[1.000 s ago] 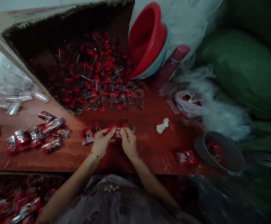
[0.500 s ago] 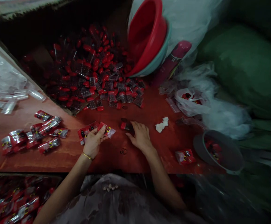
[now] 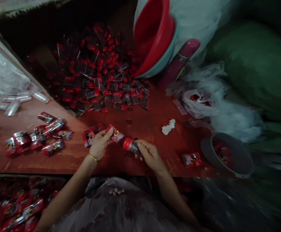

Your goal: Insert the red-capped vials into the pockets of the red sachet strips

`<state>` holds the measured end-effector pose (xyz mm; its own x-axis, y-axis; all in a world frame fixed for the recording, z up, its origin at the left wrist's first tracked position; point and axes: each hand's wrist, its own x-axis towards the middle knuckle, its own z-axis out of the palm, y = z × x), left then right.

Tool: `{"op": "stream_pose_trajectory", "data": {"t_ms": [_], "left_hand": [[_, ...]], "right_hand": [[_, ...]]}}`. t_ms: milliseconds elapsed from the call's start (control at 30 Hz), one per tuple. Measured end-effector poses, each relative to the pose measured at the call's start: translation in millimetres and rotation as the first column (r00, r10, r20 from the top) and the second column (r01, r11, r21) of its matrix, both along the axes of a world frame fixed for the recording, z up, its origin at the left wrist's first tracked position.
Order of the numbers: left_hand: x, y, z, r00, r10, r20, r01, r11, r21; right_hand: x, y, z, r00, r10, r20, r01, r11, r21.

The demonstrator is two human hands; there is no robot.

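Table: red-brown top point(image 3: 155, 141), littered with small red goods
Left hand: the left hand point(image 3: 99, 146) pinched a packet point(image 3: 115, 132) between thumb and fingers, just above the table
Right hand: the right hand point(image 3: 150, 154) was closed on a red-capped tube point(image 3: 130, 145), held near the packet
Behind: box point(image 3: 46, 48) spilling tubes, red basin point(image 3: 152, 35)
Right: grey bowl point(image 3: 227, 156)

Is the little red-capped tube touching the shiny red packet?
Apart. The head view shows bare table between the red-capped tube in the right hand and the red packet.
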<state>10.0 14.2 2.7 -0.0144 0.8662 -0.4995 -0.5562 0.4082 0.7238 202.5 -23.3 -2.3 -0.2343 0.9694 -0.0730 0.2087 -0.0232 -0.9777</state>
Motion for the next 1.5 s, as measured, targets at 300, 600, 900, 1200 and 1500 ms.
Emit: {"op": "stream_pose_trajectory", "data": {"t_ms": [300, 600, 900, 1200, 1500], "left_hand": [[-4, -4, -0.5, 0.993, -0.074, -0.089, 0.08, 0.995, 0.066], [-4, -2, 4.2, 0.991, -0.102, -0.082, 0.106, 0.994, 0.04], [-4, 0, 1.8, 0.99, -0.12, -0.078, 0.123, 0.992, 0.032], [-2, -4, -4.2, 0.988, -0.067, -0.14, 0.09, 0.982, 0.167], [0, -6, 1.2, 0.92, 0.025, -0.391, 0.087, 0.96, 0.266]], "right_hand": [[-14, 1, 13.0, 0.996, 0.032, 0.084, -0.041, 0.994, 0.105], [-17, 1, 9.2, 0.977, 0.045, 0.206, -0.086, 0.977, 0.193], [-15, 0, 11.0, 0.978, -0.006, 0.208, -0.041, 0.975, 0.22], [-20, -1, 5.2, 0.999, -0.01, 0.053, 0.007, 0.999, 0.051], [-17, -3, 3.5, 0.966, -0.069, 0.251, -0.009, 0.956, 0.294]]}}
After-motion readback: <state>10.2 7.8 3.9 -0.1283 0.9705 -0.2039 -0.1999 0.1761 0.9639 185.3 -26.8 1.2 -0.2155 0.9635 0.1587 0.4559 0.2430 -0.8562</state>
